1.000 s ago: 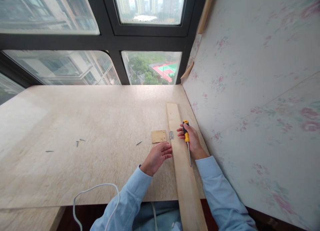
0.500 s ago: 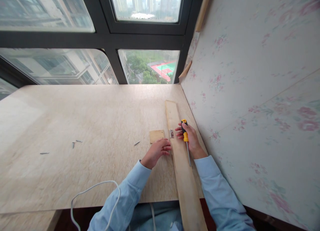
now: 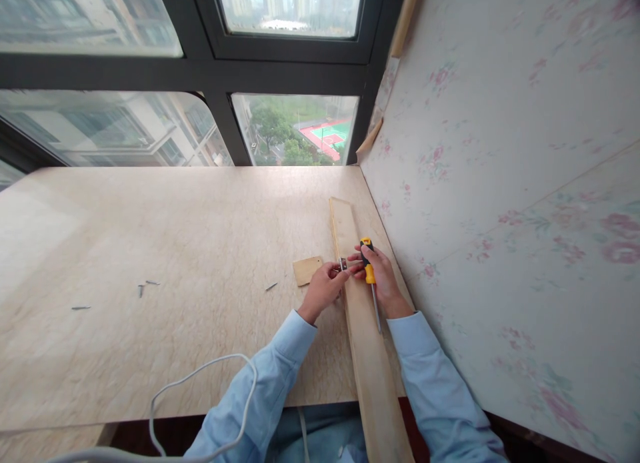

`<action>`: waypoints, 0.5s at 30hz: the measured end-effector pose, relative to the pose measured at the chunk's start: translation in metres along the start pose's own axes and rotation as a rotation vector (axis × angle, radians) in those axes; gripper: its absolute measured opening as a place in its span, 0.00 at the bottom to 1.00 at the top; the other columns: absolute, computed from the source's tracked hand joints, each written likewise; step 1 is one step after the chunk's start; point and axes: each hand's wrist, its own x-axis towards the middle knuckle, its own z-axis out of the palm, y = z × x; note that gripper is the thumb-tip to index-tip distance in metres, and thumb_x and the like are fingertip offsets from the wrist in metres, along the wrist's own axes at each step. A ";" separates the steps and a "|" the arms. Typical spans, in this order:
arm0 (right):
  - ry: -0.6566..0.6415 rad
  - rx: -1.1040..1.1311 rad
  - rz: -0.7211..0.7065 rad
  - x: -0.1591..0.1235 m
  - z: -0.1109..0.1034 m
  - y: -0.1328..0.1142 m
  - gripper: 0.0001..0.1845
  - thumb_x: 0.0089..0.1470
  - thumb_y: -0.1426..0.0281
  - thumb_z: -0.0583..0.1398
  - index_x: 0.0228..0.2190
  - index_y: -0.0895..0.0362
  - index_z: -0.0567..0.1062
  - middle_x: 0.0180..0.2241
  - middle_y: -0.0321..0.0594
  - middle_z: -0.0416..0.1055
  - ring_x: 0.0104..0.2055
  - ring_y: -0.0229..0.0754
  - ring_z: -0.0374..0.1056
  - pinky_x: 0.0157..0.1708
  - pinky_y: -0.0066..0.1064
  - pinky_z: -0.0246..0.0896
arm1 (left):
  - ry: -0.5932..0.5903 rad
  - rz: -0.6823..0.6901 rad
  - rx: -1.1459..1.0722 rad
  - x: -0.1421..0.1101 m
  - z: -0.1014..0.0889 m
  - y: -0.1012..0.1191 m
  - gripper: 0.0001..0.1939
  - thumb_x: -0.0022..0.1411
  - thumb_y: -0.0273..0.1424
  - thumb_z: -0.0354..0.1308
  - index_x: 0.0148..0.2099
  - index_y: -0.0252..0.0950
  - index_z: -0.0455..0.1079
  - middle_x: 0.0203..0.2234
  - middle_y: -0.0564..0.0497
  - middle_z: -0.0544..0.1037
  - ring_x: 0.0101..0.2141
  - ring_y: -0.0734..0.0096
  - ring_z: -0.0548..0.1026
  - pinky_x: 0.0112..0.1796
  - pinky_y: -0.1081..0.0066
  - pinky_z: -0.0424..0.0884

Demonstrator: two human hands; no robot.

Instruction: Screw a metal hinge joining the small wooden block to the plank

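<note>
Done: hinge [image 3: 343,264] sits at your board's [image 3: 373,356] left edge, just right of frame centre; can't tell if fastened. Not done: wood plate [image 3: 306,271] looks unattached, four screws [image 3: 271,286] loose, centre to left. Your left hand [image 3: 324,288] is narrowed at the hinge, grip unclear; right hand [image 3: 386,276] holds screwdriver [image 3: 370,275]. Marble-look surface [image 3: 175,229]; window [image 3: 295,129] up top, floral wall [image 3: 500,143] right.

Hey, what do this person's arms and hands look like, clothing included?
The left sleeve and right sleeve are long, light blue and slightly wrinkled, with plain cuffs. The left hand and right hand are ungloved. A white cable crosses in front of the left sleeve.
</note>
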 end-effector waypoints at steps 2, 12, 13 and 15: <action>-0.004 -0.002 0.001 0.000 0.000 0.000 0.27 0.44 0.52 0.69 0.39 0.58 0.74 0.31 0.42 0.79 0.23 0.37 0.74 0.17 0.22 0.67 | -0.006 0.010 -0.072 0.001 0.003 -0.003 0.15 0.54 0.36 0.66 0.42 0.32 0.76 0.27 0.48 0.78 0.30 0.65 0.75 0.27 0.74 0.66; -0.045 -0.003 -0.022 -0.005 0.000 -0.010 0.28 0.45 0.51 0.68 0.41 0.58 0.74 0.33 0.43 0.80 0.24 0.39 0.75 0.21 0.25 0.67 | -0.044 -0.069 -0.304 0.002 0.002 -0.018 0.13 0.55 0.31 0.65 0.43 0.32 0.75 0.31 0.47 0.80 0.32 0.67 0.77 0.28 0.75 0.69; -0.044 0.000 -0.029 -0.005 -0.001 -0.011 0.28 0.45 0.50 0.68 0.41 0.57 0.74 0.33 0.42 0.80 0.25 0.39 0.75 0.22 0.26 0.67 | -0.046 -0.081 -0.317 0.001 0.001 -0.017 0.13 0.54 0.30 0.65 0.43 0.32 0.75 0.31 0.47 0.80 0.31 0.68 0.77 0.28 0.75 0.68; -0.029 0.008 -0.039 -0.003 -0.005 -0.013 0.27 0.46 0.50 0.68 0.40 0.57 0.74 0.33 0.42 0.80 0.24 0.38 0.74 0.22 0.26 0.67 | -0.037 -0.108 -0.345 -0.001 0.000 -0.014 0.14 0.53 0.29 0.65 0.43 0.31 0.75 0.31 0.47 0.81 0.29 0.69 0.77 0.27 0.75 0.68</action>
